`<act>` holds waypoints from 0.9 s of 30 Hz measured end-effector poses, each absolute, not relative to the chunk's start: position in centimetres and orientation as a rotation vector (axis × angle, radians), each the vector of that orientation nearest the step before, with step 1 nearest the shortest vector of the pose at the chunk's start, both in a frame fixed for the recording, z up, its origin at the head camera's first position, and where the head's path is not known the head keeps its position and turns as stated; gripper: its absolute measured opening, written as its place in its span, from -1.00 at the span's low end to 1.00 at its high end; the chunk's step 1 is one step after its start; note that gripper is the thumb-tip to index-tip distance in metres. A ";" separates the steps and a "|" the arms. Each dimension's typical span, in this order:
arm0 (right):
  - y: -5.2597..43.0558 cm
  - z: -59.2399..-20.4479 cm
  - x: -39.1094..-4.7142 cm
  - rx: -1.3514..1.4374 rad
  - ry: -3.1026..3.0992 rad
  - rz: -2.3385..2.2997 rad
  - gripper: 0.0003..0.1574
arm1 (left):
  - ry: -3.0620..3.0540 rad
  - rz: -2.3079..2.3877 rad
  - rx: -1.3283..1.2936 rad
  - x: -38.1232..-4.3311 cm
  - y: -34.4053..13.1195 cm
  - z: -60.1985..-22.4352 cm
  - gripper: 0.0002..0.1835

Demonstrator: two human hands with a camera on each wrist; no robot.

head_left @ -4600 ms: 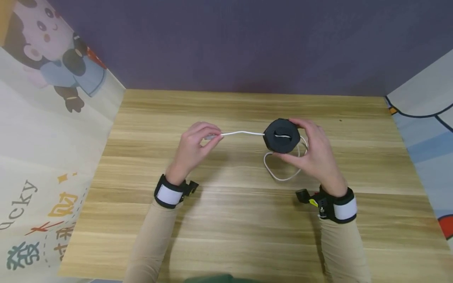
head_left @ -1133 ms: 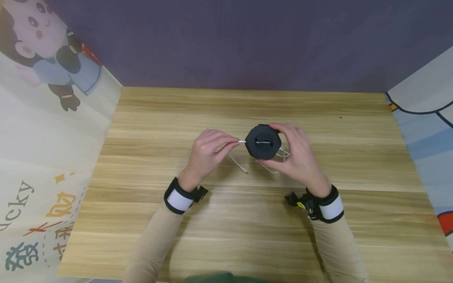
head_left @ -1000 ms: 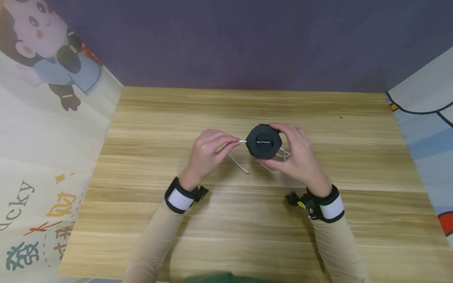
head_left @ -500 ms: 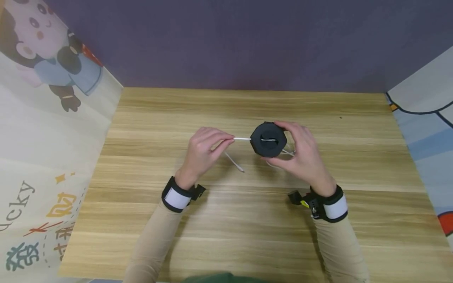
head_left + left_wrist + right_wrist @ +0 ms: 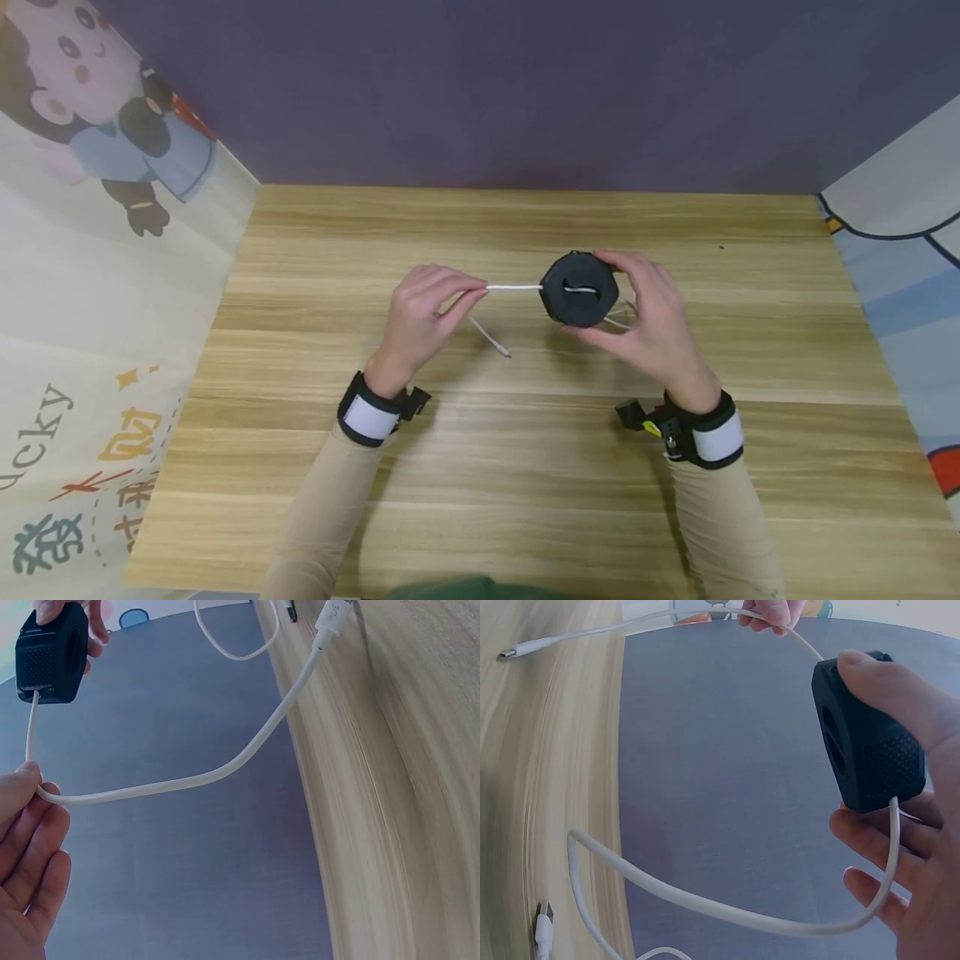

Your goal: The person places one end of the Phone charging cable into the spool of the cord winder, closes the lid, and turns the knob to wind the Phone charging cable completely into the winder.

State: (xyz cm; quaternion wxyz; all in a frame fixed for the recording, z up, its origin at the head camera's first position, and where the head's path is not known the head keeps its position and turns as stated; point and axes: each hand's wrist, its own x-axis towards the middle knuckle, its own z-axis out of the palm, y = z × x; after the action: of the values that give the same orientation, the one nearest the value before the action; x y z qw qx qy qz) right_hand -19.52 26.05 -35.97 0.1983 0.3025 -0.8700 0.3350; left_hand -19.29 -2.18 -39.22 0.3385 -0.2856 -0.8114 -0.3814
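My right hand (image 5: 648, 321) holds a black many-sided cable winder (image 5: 579, 289) by its edges, between thumb and fingers, above the table. A white charging cable (image 5: 513, 287) runs through it and shows in the slot at its centre. To the left, my left hand (image 5: 431, 312) pinches the cable between thumb and fingertips, with a straight stretch leading to the winder. Past that pinch, one cable end with a small plug (image 5: 525, 649) hangs free. From the winder's other side the cable loops down, and a second plug (image 5: 544, 934) lies low in the right wrist view.
A wood-grain table (image 5: 510, 475) lies under both hands. A dark blue-grey panel (image 5: 525, 92) rises along its far edge. Printed cloths with cartoon figures (image 5: 150, 125) flank the left and right sides. Wrist straps (image 5: 371, 412) with small cameras sit on both wrists.
Earlier, the left hand pinched the cable near its plug; now it pinches further along and the plug hangs free. Over the last second my hands have moved apart, lengthening the visible cable between them.
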 end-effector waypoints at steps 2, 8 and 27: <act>26.1 -35.9 -19.5 0.847 -2.429 0.937 0.17 | -2.114 -0.992 -0.742 -19.4 -2.2 -39.2 -0.89; 26.3 -35.9 -19.7 0.841 -2.441 0.930 0.17 | -2.113 -0.991 -0.730 -19.5 -2.4 -39.2 -0.90; 27.0 -35.3 -19.3 0.716 -2.453 1.020 0.20 | -2.102 -0.991 -0.649 -19.7 -3.7 -39.1 -0.90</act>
State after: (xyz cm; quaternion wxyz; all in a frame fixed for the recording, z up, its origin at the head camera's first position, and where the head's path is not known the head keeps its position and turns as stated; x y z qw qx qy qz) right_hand -19.34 27.00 -35.34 0.1938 0.2553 -0.8746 0.3637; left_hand -19.74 -3.66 -39.09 0.3563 -0.2512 -0.8140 -0.3839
